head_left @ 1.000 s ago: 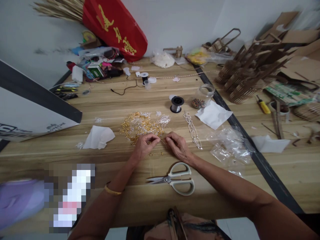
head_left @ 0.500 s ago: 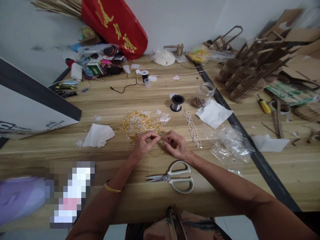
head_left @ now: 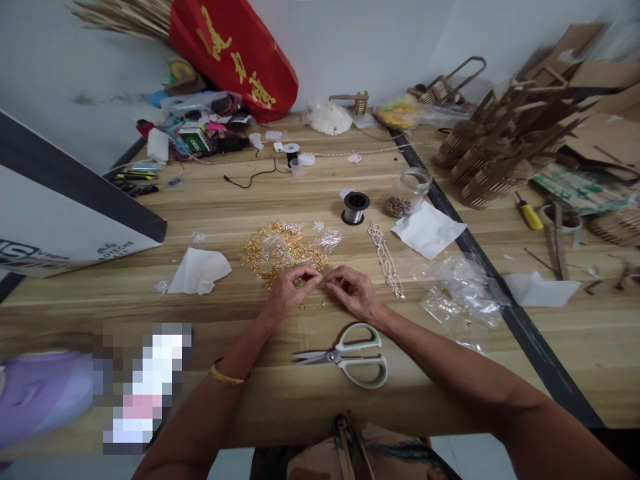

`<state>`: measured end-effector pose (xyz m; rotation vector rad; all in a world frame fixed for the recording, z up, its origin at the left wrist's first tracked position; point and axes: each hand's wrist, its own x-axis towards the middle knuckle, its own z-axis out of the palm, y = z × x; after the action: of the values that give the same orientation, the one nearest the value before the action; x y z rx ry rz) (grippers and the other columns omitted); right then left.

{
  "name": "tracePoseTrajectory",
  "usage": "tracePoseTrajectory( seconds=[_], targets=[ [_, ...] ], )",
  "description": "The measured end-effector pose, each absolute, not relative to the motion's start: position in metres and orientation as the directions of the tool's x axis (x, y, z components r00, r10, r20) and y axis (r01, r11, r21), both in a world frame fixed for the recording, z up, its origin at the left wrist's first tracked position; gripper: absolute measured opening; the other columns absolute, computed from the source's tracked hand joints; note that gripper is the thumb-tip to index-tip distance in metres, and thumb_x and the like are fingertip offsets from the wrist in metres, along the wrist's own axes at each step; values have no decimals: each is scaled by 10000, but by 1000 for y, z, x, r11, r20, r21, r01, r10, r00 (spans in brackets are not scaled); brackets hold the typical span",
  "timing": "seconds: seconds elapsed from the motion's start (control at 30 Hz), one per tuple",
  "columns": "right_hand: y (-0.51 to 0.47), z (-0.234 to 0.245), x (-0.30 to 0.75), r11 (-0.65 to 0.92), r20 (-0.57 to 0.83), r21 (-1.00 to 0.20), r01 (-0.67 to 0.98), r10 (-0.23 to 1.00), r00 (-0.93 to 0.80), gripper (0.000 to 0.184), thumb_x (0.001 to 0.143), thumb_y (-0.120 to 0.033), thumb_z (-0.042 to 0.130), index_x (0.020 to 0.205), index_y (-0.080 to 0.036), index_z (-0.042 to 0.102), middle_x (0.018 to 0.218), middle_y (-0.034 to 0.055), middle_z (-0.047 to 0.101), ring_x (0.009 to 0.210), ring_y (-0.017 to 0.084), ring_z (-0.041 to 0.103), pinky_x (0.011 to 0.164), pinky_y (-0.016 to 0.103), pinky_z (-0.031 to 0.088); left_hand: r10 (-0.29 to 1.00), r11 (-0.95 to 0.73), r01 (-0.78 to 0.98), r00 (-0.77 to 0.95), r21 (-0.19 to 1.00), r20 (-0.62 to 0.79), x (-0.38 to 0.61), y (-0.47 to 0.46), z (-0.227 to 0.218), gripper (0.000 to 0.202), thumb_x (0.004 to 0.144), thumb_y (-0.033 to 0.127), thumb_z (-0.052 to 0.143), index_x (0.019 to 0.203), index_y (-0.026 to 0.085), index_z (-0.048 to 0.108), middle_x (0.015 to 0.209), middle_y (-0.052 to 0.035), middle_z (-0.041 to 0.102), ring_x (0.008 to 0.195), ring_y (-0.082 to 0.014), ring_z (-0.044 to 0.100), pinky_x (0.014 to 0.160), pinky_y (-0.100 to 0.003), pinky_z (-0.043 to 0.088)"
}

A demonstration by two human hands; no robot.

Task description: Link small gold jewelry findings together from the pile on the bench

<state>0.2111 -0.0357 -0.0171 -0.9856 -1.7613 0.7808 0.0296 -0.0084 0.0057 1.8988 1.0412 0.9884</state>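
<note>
My left hand [head_left: 293, 290] and my right hand [head_left: 353, 290] meet nearly fingertip to fingertip at the near edge of a pile of gold and silver beads and chains [head_left: 280, 250]. Both hands are closed in a pinch; what lies between the fingertips is too small to make out. Just below them a short gold chain [head_left: 313, 306] lies on the table. Scissors with pale handles [head_left: 345, 355] rest nearer to me, blades pointing left. A silver chain [head_left: 385, 260] lies to the right of my right hand.
Beyond the pile stand a wire spool [head_left: 355, 209] and a glass jar of beads [head_left: 407, 193]. White paper [head_left: 429, 229] and clear plastic bags [head_left: 463, 293] lie to the right. Another paper [head_left: 197, 272] is at left. Woven baskets [head_left: 480, 160] crowd the back right.
The view has shifted slightly, so the far things sit a little to the right. My hands stay pinched in the same place, the right fingers drawn slightly closer together.
</note>
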Motion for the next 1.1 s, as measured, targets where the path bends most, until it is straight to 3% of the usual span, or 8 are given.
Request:
tracePoseTrajectory(
  seconds=[0.6, 0.93, 1.1],
  targets=[
    [-34, -17, 211, 495, 441, -817, 296, 867, -232, 108, 877, -269, 555, 859, -186, 621, 739, 18, 598, 622, 118, 529, 549, 232, 418, 853, -471, 382, 427, 795, 301, 28, -6, 8, 115, 784, 207, 598, 699, 162, 660, 698, -31, 673, 667, -138, 607, 664, -247, 469],
    [-34, -16, 211, 489, 428, -809, 326, 870, -243, 131, 884, -281, 534, 854, -184, 616, 742, 26, 603, 623, 127, 527, 550, 242, 415, 857, -443, 384, 446, 810, 257, 26, -6, 10, 119, 782, 213, 590, 703, 161, 662, 697, -33, 663, 663, -137, 594, 649, -246, 461],
    [-34, -18, 211, 482, 421, -808, 338, 875, -240, 105, 877, -250, 531, 841, -181, 601, 732, 24, 588, 613, 128, 511, 544, 243, 398, 902, -372, 395, 368, 840, 226, 18, -2, 12, 127, 790, 246, 592, 723, 155, 652, 713, -25, 665, 683, -135, 597, 668, -238, 464]
  ],
)
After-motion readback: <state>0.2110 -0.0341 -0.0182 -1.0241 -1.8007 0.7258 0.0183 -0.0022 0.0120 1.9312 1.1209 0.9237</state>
